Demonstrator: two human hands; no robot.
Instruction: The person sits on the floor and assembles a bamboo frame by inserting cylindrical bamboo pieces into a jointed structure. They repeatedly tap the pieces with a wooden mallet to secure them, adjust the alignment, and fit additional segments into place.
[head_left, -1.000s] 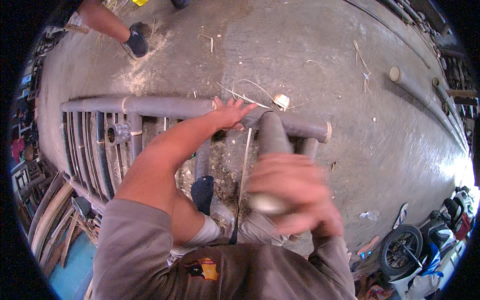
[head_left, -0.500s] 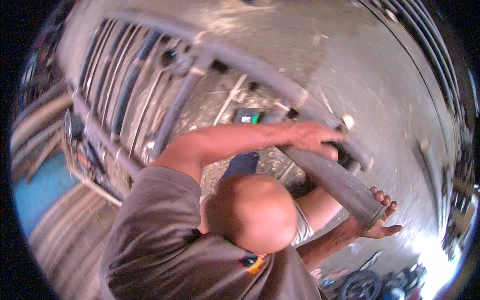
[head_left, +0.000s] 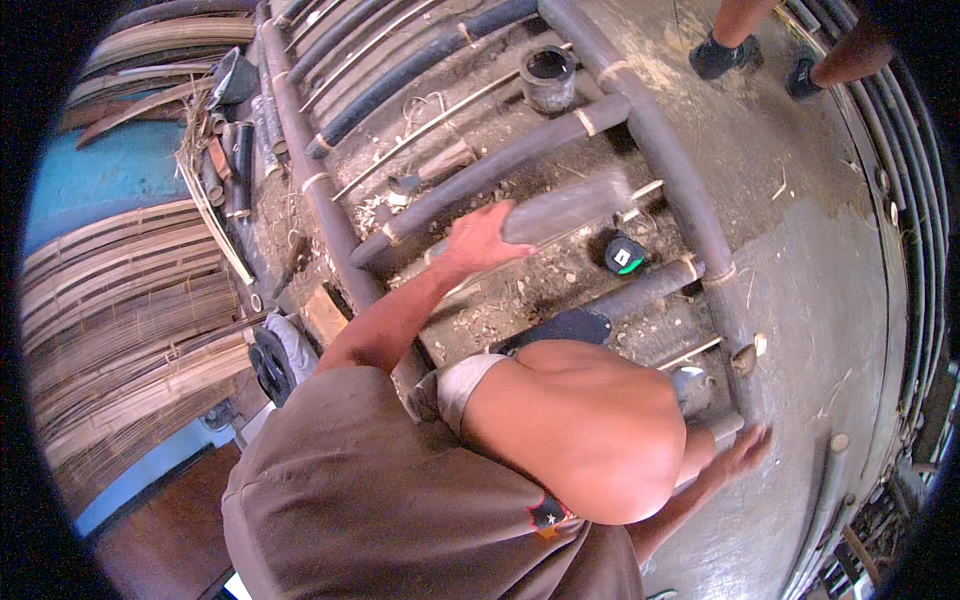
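My left hand (head_left: 485, 238) is closed round a short, thick bamboo length (head_left: 570, 212), grey-brown and smeared by motion. It lies slantwise between two rungs of a large ladder-like frame (head_left: 690, 190) of dark poles, their joints bound with pale ties. I cannot tell whether it touches the ground. My right hand (head_left: 740, 452) is off it, fingers stretched out, by the near right end of the frame; whether it touches the pole is unclear. Between the rungs sit a black-and-green tape measure (head_left: 624, 254) and a hatchet-like tool (head_left: 437, 167) with a wooden handle.
A dark-mouthed pot (head_left: 548, 82) stands inside the frame among wood chips. Bundled bamboo strips (head_left: 130, 290) and a blue surface (head_left: 105, 180) lie at the left. Another person's feet (head_left: 718, 55) are at the far right. Long poles (head_left: 905, 250) run along the right edge.
The bamboo length has moved left and away from me, into the frame. My right hand has let go of its near end; my left hand now grips it. The view has swung leftward.
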